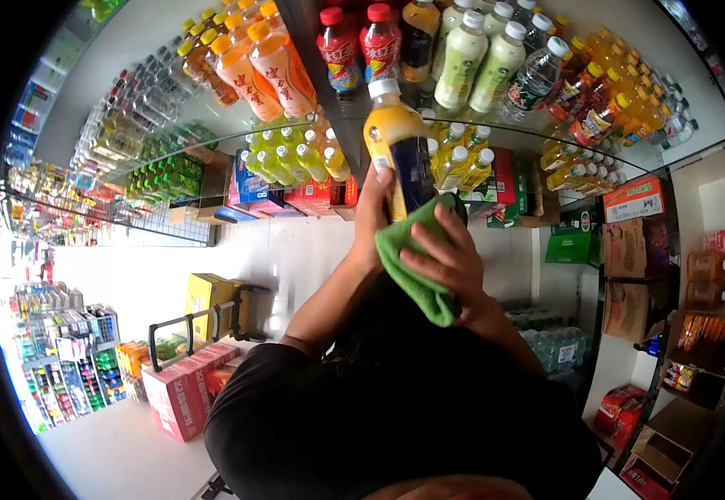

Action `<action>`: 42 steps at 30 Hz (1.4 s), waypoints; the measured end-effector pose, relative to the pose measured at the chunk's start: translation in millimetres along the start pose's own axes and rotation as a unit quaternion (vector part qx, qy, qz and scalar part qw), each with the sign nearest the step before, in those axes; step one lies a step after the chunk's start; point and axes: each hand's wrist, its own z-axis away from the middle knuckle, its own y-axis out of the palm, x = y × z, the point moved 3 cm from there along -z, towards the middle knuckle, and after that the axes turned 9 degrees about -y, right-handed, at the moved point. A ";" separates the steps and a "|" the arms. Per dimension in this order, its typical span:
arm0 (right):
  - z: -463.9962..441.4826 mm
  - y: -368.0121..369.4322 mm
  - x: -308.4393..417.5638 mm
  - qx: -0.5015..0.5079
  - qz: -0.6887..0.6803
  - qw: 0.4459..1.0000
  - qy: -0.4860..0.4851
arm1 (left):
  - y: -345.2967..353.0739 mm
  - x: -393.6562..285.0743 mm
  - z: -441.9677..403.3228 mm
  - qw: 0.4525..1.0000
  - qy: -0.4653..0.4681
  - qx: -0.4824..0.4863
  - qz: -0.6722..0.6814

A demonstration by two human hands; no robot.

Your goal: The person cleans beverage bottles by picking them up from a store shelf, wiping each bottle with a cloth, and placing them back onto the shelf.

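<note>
A drink bottle [411, 162] with a white cap, a yellow upper part and a dark label is tilted in front of my chest. My left hand [371, 212] is closed around its side, thumb on the label edge. Against the bottle's lower end lies a green cloth [416, 287], gripped by my right hand [450, 254] with the fingers bent over it. The cloth hides the bottle's base. Just beyond the cap, on the upper shelf, stand red-capped bottles [380, 43] and pale green bottles [462, 62].
Glass shelves [237, 133] packed with drinks run across the far side. Below them sit yellow-green bottles [283, 158] and cartons. A red box [181, 387] and a trolley handle [191, 329] are at lower left. Cardboard boxes [626, 250] fill the right shelving.
</note>
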 end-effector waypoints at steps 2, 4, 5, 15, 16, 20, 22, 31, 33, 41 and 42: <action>13.3 6.6 4.8 0.030 0.033 0.999 -0.029 | 4.1 -7.9 4.3 1.000 -0.017 0.018 0.011; 14.2 5.9 9.9 0.046 0.030 0.998 -0.036 | 4.4 -10.5 6.8 1.000 -0.014 -0.005 0.018; 9.3 5.8 7.1 0.029 0.006 0.999 -0.021 | 2.8 -9.9 9.0 1.000 -0.015 -0.004 0.019; -2.8 14.2 -2.4 -0.036 -0.213 0.971 0.100 | 7.4 -20.7 17.9 0.996 0.061 -0.046 -0.051; 3.1 18.0 0.0 -0.035 -0.214 0.971 0.100 | 4.5 -21.9 15.4 0.997 0.062 -0.045 -0.009; 8.4 22.2 -9.1 -0.116 -0.417 0.871 0.232 | -41.5 -2.0 6.6 0.998 0.058 -0.028 0.012; 11.8 21.9 -16.5 -0.176 -0.469 0.821 0.275 | -16.7 -10.9 18.0 0.983 0.107 -0.045 -0.143; -11.8 -1.9 -21.6 -0.253 -0.415 0.819 0.306 | 19.2 -12.8 22.2 0.948 0.162 0.045 -0.271; -21.5 -5.9 -22.3 -0.212 -0.350 0.875 0.258 | 19.2 -11.8 20.8 0.941 0.162 0.050 -0.293; -35.2 -17.4 -36.8 -0.199 -0.207 0.945 0.158 | 15.0 3.8 18.8 0.920 0.151 0.081 -0.354; -29.0 -17.0 -38.8 -0.211 -0.287 0.906 0.227 | 12.1 2.8 18.7 0.908 0.165 0.088 -0.375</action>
